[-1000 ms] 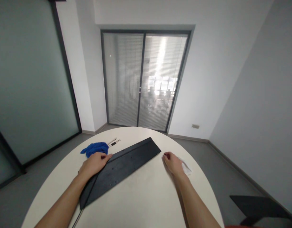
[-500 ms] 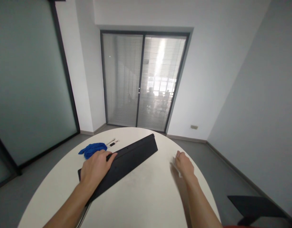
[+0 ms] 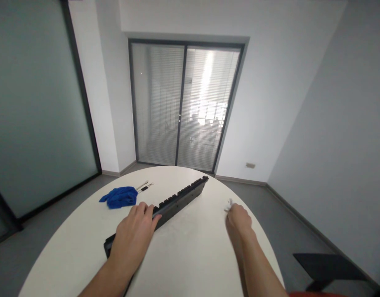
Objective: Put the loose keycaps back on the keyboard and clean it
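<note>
A black keyboard (image 3: 180,199) stands tilted on its long edge over the white round table (image 3: 183,264), its keys facing away from me. My left hand (image 3: 135,231) is closed around its upper edge, thumb on the near side. On the right, my right hand (image 3: 240,218) is closed on a crumpled white tissue (image 3: 230,204), part of which sticks out past the fingers. Beyond my left hand lies a bunched blue cloth (image 3: 120,197). Beside the cloth are thin tools, one with a black handle (image 3: 144,188), the other pale (image 3: 142,185).
A dark chair part (image 3: 329,266) is at the lower right, beyond the table's edge. A window with blinds (image 3: 183,103) is set in the white wall ahead. A frosted glass panel (image 3: 41,103) stands on the left.
My left hand has tipped the keyboard from showing its underside to a steeper angle, so the key tops now show along its edge. My right hand has shifted slightly, still with the tissue.
</note>
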### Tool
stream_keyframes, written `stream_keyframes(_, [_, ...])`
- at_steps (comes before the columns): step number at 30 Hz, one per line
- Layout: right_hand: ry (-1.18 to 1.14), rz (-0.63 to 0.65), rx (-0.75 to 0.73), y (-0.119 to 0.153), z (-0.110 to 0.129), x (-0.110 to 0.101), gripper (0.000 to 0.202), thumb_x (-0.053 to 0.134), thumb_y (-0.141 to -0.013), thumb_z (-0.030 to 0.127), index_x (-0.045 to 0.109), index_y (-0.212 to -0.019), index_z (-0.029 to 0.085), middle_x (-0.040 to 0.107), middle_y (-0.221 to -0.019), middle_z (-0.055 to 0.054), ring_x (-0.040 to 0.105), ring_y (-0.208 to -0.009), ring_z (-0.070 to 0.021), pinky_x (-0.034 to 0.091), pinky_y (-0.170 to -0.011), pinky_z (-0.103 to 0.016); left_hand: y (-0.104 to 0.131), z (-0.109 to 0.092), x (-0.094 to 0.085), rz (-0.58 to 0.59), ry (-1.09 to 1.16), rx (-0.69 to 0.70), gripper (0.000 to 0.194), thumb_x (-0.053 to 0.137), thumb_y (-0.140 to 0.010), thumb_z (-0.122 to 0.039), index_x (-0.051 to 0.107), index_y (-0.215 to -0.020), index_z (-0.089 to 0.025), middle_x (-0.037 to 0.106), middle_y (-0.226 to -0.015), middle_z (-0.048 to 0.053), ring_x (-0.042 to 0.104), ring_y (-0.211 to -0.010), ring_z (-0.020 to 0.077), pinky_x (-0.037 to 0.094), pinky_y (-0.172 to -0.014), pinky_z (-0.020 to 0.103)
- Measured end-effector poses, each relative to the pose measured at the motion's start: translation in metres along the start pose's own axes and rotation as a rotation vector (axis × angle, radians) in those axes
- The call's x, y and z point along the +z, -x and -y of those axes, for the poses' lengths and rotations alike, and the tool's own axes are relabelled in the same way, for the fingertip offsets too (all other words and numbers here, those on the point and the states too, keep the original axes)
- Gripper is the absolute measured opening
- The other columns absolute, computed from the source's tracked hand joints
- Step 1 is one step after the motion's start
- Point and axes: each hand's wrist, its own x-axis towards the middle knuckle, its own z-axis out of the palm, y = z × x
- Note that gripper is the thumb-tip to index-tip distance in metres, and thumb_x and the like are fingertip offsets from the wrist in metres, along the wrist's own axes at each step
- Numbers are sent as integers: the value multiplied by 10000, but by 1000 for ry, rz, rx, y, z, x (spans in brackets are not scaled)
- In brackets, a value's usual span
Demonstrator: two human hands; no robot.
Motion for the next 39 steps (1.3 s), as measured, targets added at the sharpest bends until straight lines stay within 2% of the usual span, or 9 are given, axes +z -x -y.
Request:
stream_keyframes(5, [-42, -55, -10, -4, -3, 4, 256, 461, -908, 95, 672, -1054, 93, 688, -1127, -219, 610, -1140, -330, 467, -833, -354, 16, -18, -7, 160, -4, 37, 217, 516, -987, -268, 670, -1125, -201, 642, -1047, 88, 671, -882, 255, 530, -724, 355])
stream_keyframes(11, [-203, -116, 0, -13, -1, 7, 208, 472, -912, 194, 660, -968, 126, 713, -1001, -164, 671, -892, -248, 442, -693, -290, 30, -36, 6, 187, 41, 117, 253, 495, -972, -210, 651, -1170, -203, 668, -1081, 135, 622, -1002, 328, 523, -775, 425])
stream_keyframes(14, [-294, -137, -19, -17, 4, 9, 168, 478, -868, 172, 641, -903, 152, 715, -901, -112, 659, -832, -219, 431, -670, -268, 32, -45, 12, 226, 65, 127, 291, 527, -931, -187, 653, -1193, -181, 685, -1027, 162, 603, -1004, 352, 513, -799, 457])
stream_keyframes(17, [-381, -140, -54, -18, 12, 13, 139, 481, -836, 174, 616, -805, 179, 703, -814, -76, 642, -778, -203, 426, -659, -261, 36, -52, 20, 196, 63, 147, 383, 526, -885, -120, 639, -1245, -186, 682, -1074, 167, 591, -1038, 343, 524, -804, 434])
stream_keyframes(22, [-520, -96, -117, -15, 25, 21, 344, 480, -898, 449, 563, -664, 212, 658, -668, -50, 607, -661, -198, 413, -612, -283, 45, -57, 38, 108, 94, 148, 400, 546, -871, -135, 641, -1251, -220, 669, -1103, 156, 578, -1103, 329, 536, -829, 401])
stream_keyframes(25, [-581, -66, -154, -13, 30, 24, 433, 498, -874, 567, 510, -602, 230, 628, -608, -37, 583, -606, -189, 393, -581, -285, 47, -59, 44, 95, 132, 138, 417, 575, -880, -191, 618, -1291, -242, 653, -1123, 157, 591, -1096, 325, 539, -808, 382])
stream_keyframes(32, [-650, -58, -200, -12, 36, 34, 394, 560, -813, 534, 412, -580, 253, 567, -550, 1, 541, -560, -177, 356, -534, -276, 45, -70, 30, 328, 128, 187, 434, 583, -874, -165, 622, -1306, -193, 632, -1232, 192, 611, -1095, 357, 541, -836, 447])
stream_keyframes(37, [-661, -58, -233, -11, 38, 36, 386, 509, -848, 513, 393, -585, 255, 578, -568, -3, 542, -580, -177, 368, -544, -270, 34, -54, 16, 412, 300, 249, 368, 562, -900, -286, 654, -1245, -200, 640, -1251, 156, 593, -1142, 344, 471, -981, 505])
stream_keyframes(39, [-650, -61, -248, -10, 38, 35, 387, 499, -861, 513, 415, -589, 251, 592, -585, -8, 548, -596, -179, 378, -566, -271, 23, -36, 16, 395, 483, 309, 332, 560, -894, -337, 675, -1192, -248, 667, -1209, 95, 587, -1158, 289, 459, -1020, 439])
